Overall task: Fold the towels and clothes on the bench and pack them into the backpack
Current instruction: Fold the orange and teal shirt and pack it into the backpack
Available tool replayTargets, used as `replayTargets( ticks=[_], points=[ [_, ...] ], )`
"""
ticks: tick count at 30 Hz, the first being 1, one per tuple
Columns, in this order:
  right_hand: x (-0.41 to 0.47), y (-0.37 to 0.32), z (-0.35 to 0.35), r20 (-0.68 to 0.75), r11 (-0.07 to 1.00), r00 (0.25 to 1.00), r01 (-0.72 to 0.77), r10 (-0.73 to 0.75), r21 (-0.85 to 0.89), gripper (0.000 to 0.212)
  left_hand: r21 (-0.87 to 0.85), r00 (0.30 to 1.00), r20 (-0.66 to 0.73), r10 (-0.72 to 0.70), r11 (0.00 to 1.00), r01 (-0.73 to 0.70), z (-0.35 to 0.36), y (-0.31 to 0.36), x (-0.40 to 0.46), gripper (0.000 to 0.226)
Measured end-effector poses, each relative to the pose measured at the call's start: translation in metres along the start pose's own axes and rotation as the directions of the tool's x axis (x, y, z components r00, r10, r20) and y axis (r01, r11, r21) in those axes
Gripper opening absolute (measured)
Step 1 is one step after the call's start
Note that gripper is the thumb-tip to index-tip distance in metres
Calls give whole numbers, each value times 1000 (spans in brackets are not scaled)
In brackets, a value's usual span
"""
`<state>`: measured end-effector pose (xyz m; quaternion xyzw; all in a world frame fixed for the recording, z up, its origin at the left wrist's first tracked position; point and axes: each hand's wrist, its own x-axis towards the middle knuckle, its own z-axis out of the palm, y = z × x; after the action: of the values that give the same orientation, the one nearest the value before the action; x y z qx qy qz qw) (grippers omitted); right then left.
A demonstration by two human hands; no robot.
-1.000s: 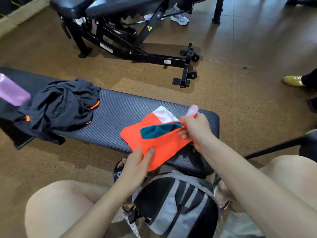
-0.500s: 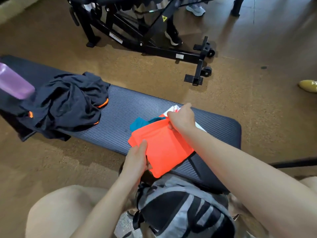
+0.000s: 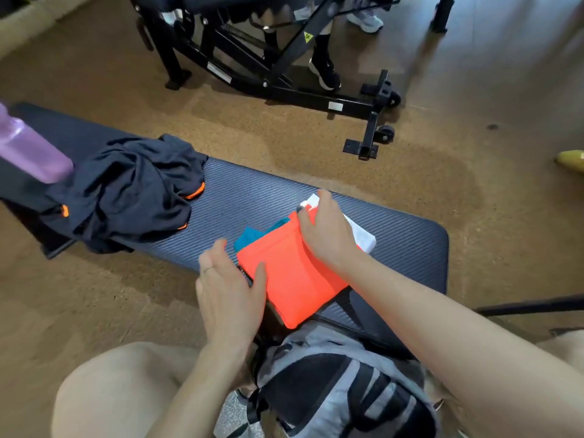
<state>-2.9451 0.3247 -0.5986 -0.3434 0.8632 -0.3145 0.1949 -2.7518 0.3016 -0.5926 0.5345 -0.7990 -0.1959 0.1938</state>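
Orange garment (image 3: 294, 279): folded, lower centre of frame, lying on the near end of the bench (image 3: 407, 248) with one corner overhanging the near edge above the backpack.
Teal cloth (image 3: 249, 237): only a strip shows at the orange piece's upper left; the rest is hidden under it.
White cloth (image 3: 363, 237): shows past the right hand, mostly covered; what kind of piece it is can't be made out.
Left hand (image 3: 230, 295): fingers straight, thumb laid on the orange fold's left edge; a thin ring on one finger.
Right hand (image 3: 328, 232): spread flat on the fold's far edge, fingertips curving over it, pressing down.
Dark clothing (image 3: 132, 191): unfolded heap with orange trim, left part of bench.
Purple bottle (image 3: 28, 147): far left, cut off by frame edge.
Backpack (image 3: 341, 390): grey and black, bottom centre between the knees, opening not visible.
Writing: yellow warning sticker (image 3: 308, 36) and white labels on the black weight bench frame (image 3: 316, 99), upper centre; too small to read.
Other people: shoes and lower legs only, top of frame.
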Motion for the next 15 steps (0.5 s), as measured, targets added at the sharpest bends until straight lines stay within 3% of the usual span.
replayTargets(
  ticks=[2,3,4,6,8,12,15],
  points=[
    [-16,4,3,-39,962,966,251,-256,-102,48,189,933,-24,359,918,-349,3,9,4,61],
    [-22,10,6,7,917,928,369,-372,-151,51,220,904,64,423,877,-426,7,14,6,61],
    [-25,18,8,91,866,890,456,-447,-203,53,235,894,172,413,864,-445,14,17,9,60],
    [-25,36,8,272,770,847,529,-457,-355,53,272,879,382,286,874,-403,28,14,13,62],
    [-16,54,4,328,727,850,524,-412,-444,55,292,863,454,224,877,-381,38,5,16,65],
    [4,67,-12,306,763,900,427,-310,-485,58,302,875,442,198,886,-353,42,2,16,68],
    [12,74,-35,177,852,967,246,-184,-463,66,303,875,452,170,894,-330,41,4,18,69]
  ],
)
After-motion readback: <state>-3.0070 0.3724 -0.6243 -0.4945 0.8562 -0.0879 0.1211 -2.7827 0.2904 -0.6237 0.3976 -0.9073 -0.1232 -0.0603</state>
